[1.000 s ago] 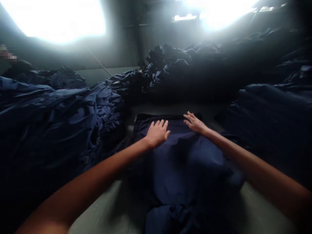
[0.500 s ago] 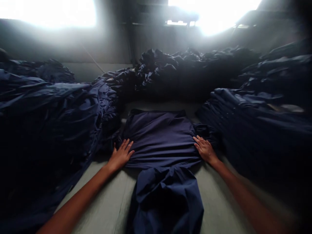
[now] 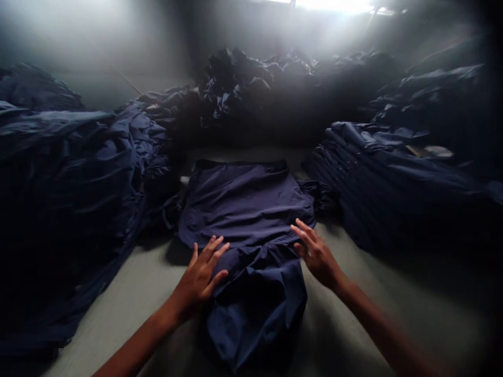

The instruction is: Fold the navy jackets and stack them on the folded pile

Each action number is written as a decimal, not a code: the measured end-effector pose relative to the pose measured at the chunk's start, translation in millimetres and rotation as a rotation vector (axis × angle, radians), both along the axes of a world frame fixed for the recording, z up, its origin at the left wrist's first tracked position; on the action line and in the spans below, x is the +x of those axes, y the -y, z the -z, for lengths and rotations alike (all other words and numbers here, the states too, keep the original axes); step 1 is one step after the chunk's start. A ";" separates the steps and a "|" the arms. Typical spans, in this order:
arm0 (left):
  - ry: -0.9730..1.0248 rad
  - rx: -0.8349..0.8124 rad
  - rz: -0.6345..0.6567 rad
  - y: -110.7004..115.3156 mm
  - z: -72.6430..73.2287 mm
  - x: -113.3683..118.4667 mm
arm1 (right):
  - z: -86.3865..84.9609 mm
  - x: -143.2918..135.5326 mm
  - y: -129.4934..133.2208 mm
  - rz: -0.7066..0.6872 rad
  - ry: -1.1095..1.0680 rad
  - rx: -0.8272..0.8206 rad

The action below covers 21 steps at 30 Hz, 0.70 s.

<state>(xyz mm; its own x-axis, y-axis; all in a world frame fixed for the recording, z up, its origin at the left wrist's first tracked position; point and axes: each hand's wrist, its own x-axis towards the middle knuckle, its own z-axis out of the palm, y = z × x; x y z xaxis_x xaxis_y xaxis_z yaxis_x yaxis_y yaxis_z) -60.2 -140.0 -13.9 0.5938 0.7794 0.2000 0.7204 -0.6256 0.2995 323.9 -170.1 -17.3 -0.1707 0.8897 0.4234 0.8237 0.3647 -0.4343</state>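
A dark blue garment (image 3: 243, 201) lies spread on the pale table in front of me, its far edge straight. Its near part (image 3: 259, 293) is bunched and hangs in folds toward me. My left hand (image 3: 202, 269) is open, fingers spread, over the garment's near left edge. On the other side my right hand (image 3: 316, 256) is open above the near right edge, fingers apart and slightly bent. Neither hand grips the cloth; whether the fingertips touch it I cannot tell.
A tall stack of dark blue cloth (image 3: 78, 173) stands at the left. Another folded stack (image 3: 373, 173) is at the right, with a small pale item (image 3: 436, 152) on top. A crumpled heap (image 3: 251, 78) lies at the back. Bare table surface (image 3: 129, 293) shows at the front left.
Both hands have drawn back toward me and inward from the garment's sides. The camera view has tilted downward. The near folds have slumped and changed shape.
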 end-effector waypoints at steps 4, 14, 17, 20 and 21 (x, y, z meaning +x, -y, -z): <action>0.143 0.020 -0.178 51.4 2.4 -18.1 | -10.5 -28.2 79.9 -0.050 -0.040 0.055; 0.099 0.101 -0.298 119.0 42.7 -17.3 | 36.8 -80.0 159.9 0.043 0.018 0.080; 0.076 0.075 -0.296 125.2 45.7 -12.1 | 37.6 -82.0 159.2 0.061 -0.017 0.066; 0.054 0.035 -0.268 132.7 48.6 -17.5 | 32.4 -76.0 157.3 0.064 -0.067 0.068; 0.062 0.051 -0.249 136.1 50.5 -20.9 | 30.2 -73.4 157.2 0.058 -0.074 0.069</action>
